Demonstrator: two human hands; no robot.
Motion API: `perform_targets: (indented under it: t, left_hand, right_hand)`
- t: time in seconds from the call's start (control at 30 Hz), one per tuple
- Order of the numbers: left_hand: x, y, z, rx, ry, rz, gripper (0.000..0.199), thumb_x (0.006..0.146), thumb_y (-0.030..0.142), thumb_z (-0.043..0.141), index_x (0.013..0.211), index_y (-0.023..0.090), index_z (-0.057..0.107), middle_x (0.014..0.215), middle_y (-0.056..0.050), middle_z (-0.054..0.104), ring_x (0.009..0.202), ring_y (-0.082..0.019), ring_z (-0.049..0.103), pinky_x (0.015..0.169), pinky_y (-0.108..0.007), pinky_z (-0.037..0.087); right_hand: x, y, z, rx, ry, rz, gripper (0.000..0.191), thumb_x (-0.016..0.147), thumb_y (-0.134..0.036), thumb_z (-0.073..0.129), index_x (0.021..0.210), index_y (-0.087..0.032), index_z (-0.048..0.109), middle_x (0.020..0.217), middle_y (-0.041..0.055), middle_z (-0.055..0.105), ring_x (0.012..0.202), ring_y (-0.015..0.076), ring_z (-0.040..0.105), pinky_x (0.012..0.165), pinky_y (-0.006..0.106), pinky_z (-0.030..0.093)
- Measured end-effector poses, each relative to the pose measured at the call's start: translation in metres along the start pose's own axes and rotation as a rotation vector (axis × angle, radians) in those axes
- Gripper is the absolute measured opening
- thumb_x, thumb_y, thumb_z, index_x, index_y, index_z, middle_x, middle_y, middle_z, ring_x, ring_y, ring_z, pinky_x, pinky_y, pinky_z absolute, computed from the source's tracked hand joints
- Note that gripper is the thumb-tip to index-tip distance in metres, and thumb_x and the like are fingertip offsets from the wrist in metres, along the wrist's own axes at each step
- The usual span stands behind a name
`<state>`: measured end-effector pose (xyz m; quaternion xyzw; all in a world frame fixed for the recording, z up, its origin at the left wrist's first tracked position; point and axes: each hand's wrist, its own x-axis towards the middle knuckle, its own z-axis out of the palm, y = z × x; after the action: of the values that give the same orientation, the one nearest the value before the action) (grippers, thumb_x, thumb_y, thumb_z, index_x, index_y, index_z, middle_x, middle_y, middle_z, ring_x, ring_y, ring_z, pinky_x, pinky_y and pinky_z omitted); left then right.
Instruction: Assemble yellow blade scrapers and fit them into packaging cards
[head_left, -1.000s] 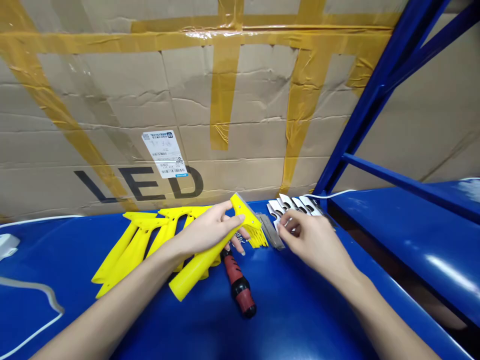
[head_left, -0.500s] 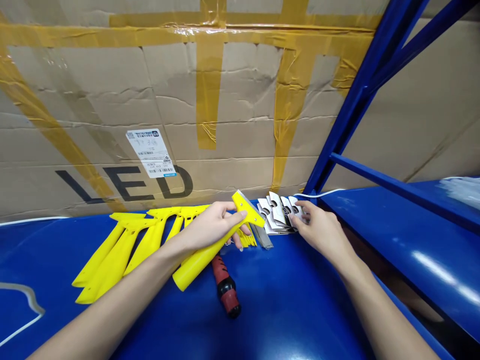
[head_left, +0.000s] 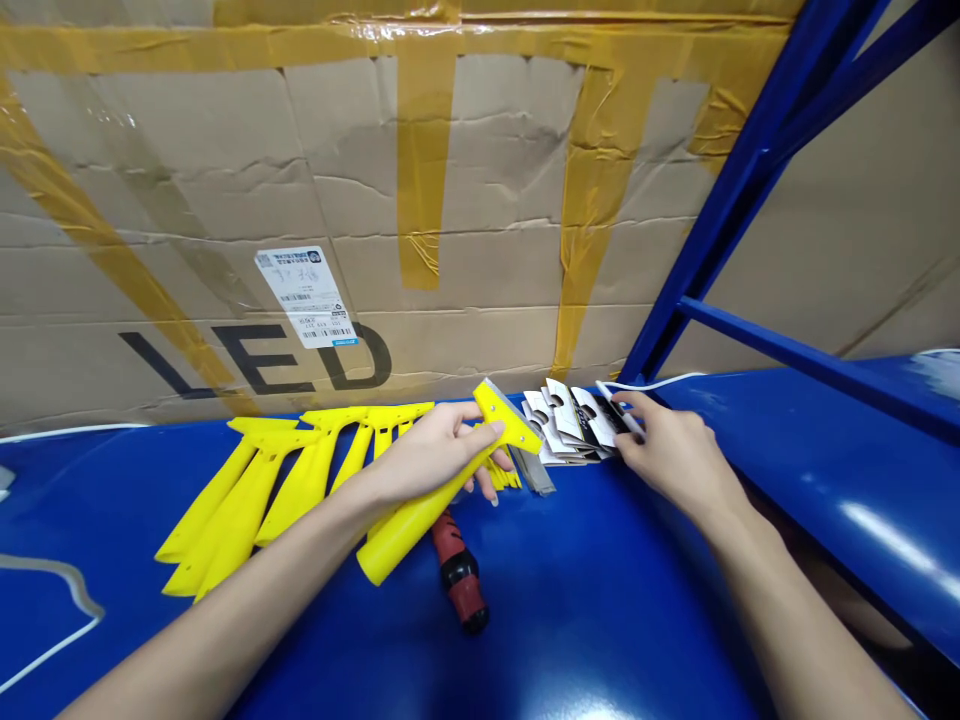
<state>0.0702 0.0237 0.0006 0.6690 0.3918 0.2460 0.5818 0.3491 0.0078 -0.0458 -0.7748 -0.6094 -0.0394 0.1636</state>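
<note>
My left hand (head_left: 442, 455) is closed round a yellow scraper (head_left: 420, 525), its wide head with a metal blade edge pointing up and right. My right hand (head_left: 671, 450) pinches a black-and-white cardboard sleeve (head_left: 619, 412) between thumb and fingers, at the right end of a pile of similar folded sleeves (head_left: 559, 420). Grey metal blades (head_left: 534, 472) lie just left of that pile. Small yellow pieces (head_left: 504, 474) are partly hidden behind my left hand. Below it rests a red and black screwdriver handle (head_left: 459, 575), its upper end covered by the scraper.
Several more yellow scrapers (head_left: 247, 500) lie in a row at the left on the blue table (head_left: 570, 600). Behind stands a large taped carton (head_left: 495, 240) marked LED. A blue metal frame (head_left: 697, 240) rises at the right, and a white cable (head_left: 660, 384) runs by its foot.
My right hand has shifted slightly right along the pile and now lifts one sleeve's edge apart from the others. The left hand still holds the scraper. The view has moved slightly.
</note>
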Motion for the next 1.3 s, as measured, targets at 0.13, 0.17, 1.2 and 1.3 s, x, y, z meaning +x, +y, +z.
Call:
perform_targets:
  t: [0.13,0.17,1.2,1.3]
  left_hand:
    - [0.001,-0.002,-0.005,-0.150,0.042,-0.013,0.029,0.096,0.040,0.059,0.092,0.012,0.068,0.095,-0.016,0.078,0.067,-0.017,0.073,0.057,-0.023,0.050]
    - [0.001,-0.002,-0.007,-0.205,0.081,-0.018,0.030,0.096,0.039,0.059,0.089,0.011,0.069,0.091,-0.016,0.078,0.069,-0.016,0.072,0.059,-0.023,0.051]
    - [-0.008,0.012,-0.025,-1.165,0.614,0.298,0.017,0.103,0.019,0.046,0.093,0.012,0.057,0.094,-0.016,0.071,0.107,-0.026,0.072,0.093,-0.034,0.061]
    - [-0.008,0.009,-0.022,-1.168,0.614,0.306,0.016,0.103,0.019,0.047,0.092,0.013,0.057,0.093,-0.014,0.071,0.106,-0.025,0.073,0.093,-0.034,0.061]
  right_hand:
    - [-0.010,-0.008,-0.015,0.068,0.331,-0.028,0.031,0.089,-0.021,0.053,0.112,-0.020,0.074,0.103,0.0148,0.077,0.091,0.0353,0.072,0.075,0.042,0.050]
    - [-0.014,-0.013,-0.019,0.170,0.451,-0.078,0.027,0.091,-0.024,0.054,0.108,-0.020,0.074,0.106,0.0141,0.076,0.095,0.0336,0.071,0.080,0.041,0.050]
    - [-0.056,-0.095,0.009,1.474,-0.285,0.089,0.037,0.085,-0.058,0.071,0.079,-0.022,0.064,0.071,-0.0026,0.053,0.065,0.0121,0.044,0.057,0.022,0.037]
    - [-0.061,-0.103,0.006,1.539,-0.372,0.075,0.035,0.085,-0.055,0.073,0.078,-0.021,0.065,0.073,-0.0016,0.056,0.067,0.0124,0.048,0.059,0.023,0.040]
